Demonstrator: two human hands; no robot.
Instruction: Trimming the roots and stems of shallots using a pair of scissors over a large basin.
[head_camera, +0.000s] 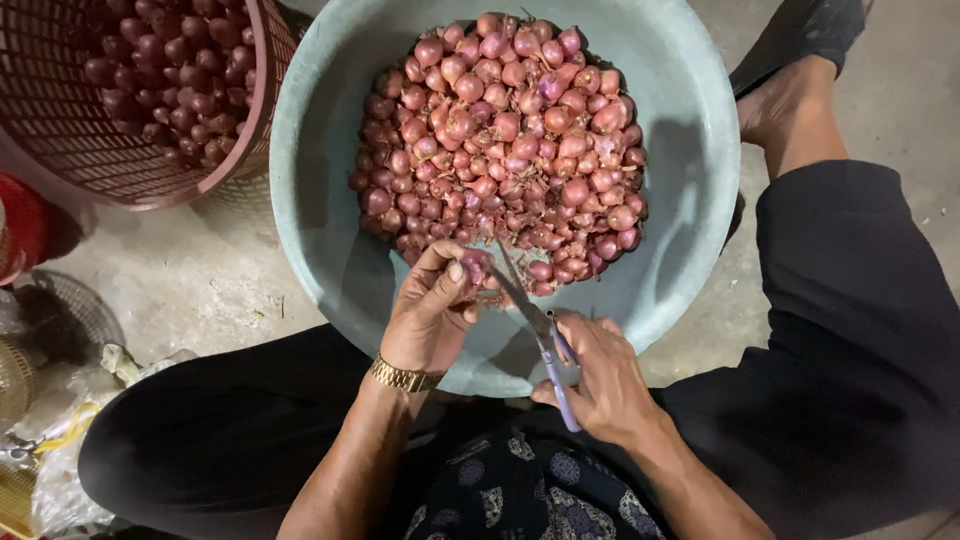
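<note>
The left hand is pinching a single shallot between thumb and fingertips, holding it just above the near inner wall of a pale green basin; a gold-coloured wristwatch is sitting on that wrist; the right hand is gripping a pair of scissors with lilac handles, its fingers wrapped through and around the loops, and the blades are pointing up and to the left, their tips lying right against the held shallot; whether the blades are parted or closed is hard to tell from this angle; the basin is resting on a concrete floor between the person's knees, and a heaped pile of shallots with pink-red skins is filling its far and middle part, just beyond the two hands; a reddish-brown plastic basket with a lattice wall is standing at the upper left, touching or nearly touching the basin's rim, and darker shallots are lying inside it; the person is sitting low in dark trousers, with a bare foot in a dark sandal showing at the upper right beside the basin; crumpled plastic bags are lying at the lower left, well apart from the hands.
</note>
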